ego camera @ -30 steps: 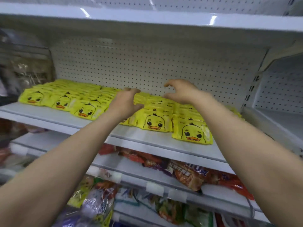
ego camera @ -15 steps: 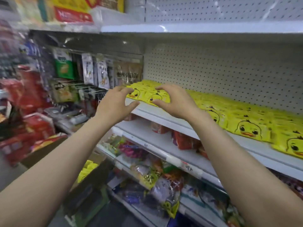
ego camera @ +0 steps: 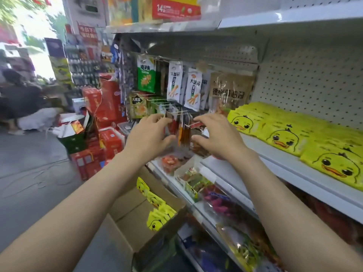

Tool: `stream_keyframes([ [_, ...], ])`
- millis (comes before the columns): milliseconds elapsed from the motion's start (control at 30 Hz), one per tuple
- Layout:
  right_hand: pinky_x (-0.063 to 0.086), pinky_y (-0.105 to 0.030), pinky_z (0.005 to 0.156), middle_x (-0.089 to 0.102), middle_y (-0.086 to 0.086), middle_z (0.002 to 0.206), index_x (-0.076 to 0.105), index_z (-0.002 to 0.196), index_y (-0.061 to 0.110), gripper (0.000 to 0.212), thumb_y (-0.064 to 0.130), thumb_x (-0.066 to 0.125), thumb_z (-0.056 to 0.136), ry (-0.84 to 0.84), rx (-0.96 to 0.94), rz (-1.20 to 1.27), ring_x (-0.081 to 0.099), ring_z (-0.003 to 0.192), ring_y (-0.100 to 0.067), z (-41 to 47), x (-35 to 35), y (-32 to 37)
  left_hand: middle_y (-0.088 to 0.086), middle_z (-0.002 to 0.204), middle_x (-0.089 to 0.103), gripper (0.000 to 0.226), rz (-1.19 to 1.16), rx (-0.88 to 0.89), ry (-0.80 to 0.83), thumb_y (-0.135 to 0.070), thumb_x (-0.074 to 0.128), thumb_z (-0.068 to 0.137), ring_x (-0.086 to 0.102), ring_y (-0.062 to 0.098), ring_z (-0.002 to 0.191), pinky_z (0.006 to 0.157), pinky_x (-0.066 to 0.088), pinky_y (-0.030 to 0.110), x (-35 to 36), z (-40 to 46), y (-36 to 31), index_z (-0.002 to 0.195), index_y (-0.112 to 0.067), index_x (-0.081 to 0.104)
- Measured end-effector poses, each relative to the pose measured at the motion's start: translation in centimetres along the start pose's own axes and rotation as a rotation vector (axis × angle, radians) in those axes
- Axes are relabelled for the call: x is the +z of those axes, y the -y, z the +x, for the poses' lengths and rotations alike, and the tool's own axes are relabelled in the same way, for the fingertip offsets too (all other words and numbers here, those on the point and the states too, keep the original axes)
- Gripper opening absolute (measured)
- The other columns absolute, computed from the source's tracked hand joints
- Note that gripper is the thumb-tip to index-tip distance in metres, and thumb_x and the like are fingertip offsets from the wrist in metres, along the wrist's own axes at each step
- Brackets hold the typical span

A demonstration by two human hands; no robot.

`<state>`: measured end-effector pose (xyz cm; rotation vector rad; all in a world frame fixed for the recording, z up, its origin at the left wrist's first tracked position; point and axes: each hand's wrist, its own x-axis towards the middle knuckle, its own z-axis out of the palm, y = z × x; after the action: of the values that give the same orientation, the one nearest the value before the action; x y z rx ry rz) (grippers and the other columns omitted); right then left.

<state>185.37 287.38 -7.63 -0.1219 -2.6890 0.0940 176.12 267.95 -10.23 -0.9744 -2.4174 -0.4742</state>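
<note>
the small hanging packets [ego camera: 183, 132], dark red and orange, dangle in a tight bunch from a thin wire peg [ego camera: 190, 125] at the end of the shelving, just left of the white shelf [ego camera: 294, 169] and right in front of you, between your two hands. your left hand [ego camera: 149, 138] is at the bunch's left side: its fingers are curled, the fingertips lie on the upper edge of the nearest packet and the thumb comes up under it, so it pinches that side of the bunch. your right hand [ego camera: 218, 138] sits just beside the bunch on the right, fingers curved, the forefinger up by the tip of the peg and the thumb near the packets' lower edge; you cannot tell whether it grasps anything or only touches. above the bunch hang white packets [ego camera: 193, 89], a green packet [ego camera: 146, 75] to their left and a brown bag [ego camera: 229, 91] to their right. on the shelf to your right lie rows of yellow duck packets [ego camera: 284, 136], flat and overlapping, against the white pegboard [ego camera: 314, 75]. below your forearms stands an open cardboard box [ego camera: 125, 228] on the floor with more duck packs [ego camera: 157, 214] standing along its right wall. further left are stacked red cartons [ego camera: 106, 107], and well apart, near the bright doorway, a person [ego camera: 21, 99] crouches.
</note>
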Motion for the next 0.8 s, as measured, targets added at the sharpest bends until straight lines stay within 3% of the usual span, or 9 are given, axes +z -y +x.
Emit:
stream_keyframes([
  [167,0.041,-0.042,0.103,0.045,0.004,0.146,0.043,0.142,0.031,0.057,0.05,0.06,0.091,0.091,-0.006,0.058,0.037,0.135,-0.023,9.9,5.3,1.8,0.01,0.142,0.048,0.055,0.049,-0.041,0.069,-0.049,0.059,0.089,0.044,0.033,0.129,0.102,0.043,0.048,2.3,6.7,8.0,0.137,-0.024,0.05],
  [433,0.04,-0.042,0.106,0.044,0.003,0.146,0.042,0.142,0.03,0.058,0.051,0.061,0.091,0.253,0.041,0.077,0.036,0.135,-0.024,19.9,15.1,2.0,0.011,0.14,0.048,0.054,0.042,-0.04,0.205,-0.046,0.058,0.091,0.045,0.034,0.126,0.1,0.044,0.048,9.9,12.8,17.2,0.138,-0.021,0.049],
  [633,0.045,-0.043,0.098,0.046,0.0,0.143,0.042,0.141,0.03,0.059,0.05,0.062,0.09,0.378,0.181,0.074,0.04,0.132,-0.025,23.9,24.2,1.0,0.013,0.137,0.05,0.052,-0.037,0.024,0.322,-0.044,0.06,0.09,0.048,0.035,0.124,0.099,0.043,0.044,19.3,15.3,23.9,0.134,-0.017,0.053],
  [800,0.048,-0.043,0.095,0.054,-0.008,0.133,0.048,0.137,0.026,0.055,0.048,0.062,0.088,0.577,0.39,0.117,0.05,0.122,-0.032,23.6,34.4,0.8,0.012,0.133,0.053,0.052,-0.153,0.089,0.575,-0.041,0.064,0.086,0.049,0.036,0.121,0.094,0.048,0.048,29.8,14.8,30.1,0.133,-0.021,0.053],
])
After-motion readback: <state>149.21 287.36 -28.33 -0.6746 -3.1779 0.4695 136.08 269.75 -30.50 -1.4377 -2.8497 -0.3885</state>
